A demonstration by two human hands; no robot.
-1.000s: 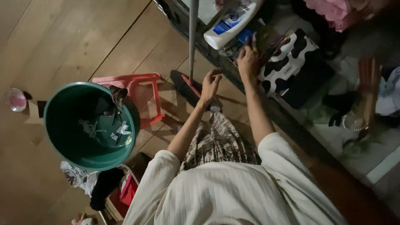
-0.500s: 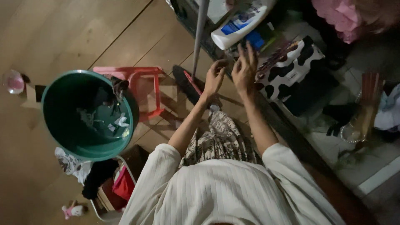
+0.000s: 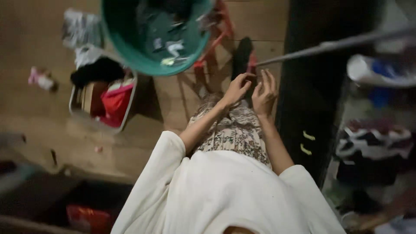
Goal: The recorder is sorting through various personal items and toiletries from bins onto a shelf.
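Observation:
My left hand (image 3: 237,89) and my right hand (image 3: 264,93) are close together in front of me, above my patterned skirt (image 3: 232,134). The left hand's fingers are curled toward the right hand, and blur hides whether they pinch anything. The right hand's fingers are spread and hold nothing. Just beyond the hands lies a dark broom head (image 3: 242,56) with a red edge. Its grey handle (image 3: 338,43) slants up to the right. My white sleeves fill the bottom of the view.
A green bucket (image 3: 130,60) holding scraps rests on a red stool (image 3: 219,30) at the top. A basket (image 3: 76,108) with red cloth sits left. A dark shelf edge (image 3: 307,108) runs down the right, with a white bottle (image 3: 372,71) and a cow-patterned pouch (image 3: 372,138) beyond.
The view has swung round and blurred. My right hand has come off the shelf clutter and now sits beside my left hand in front of me.

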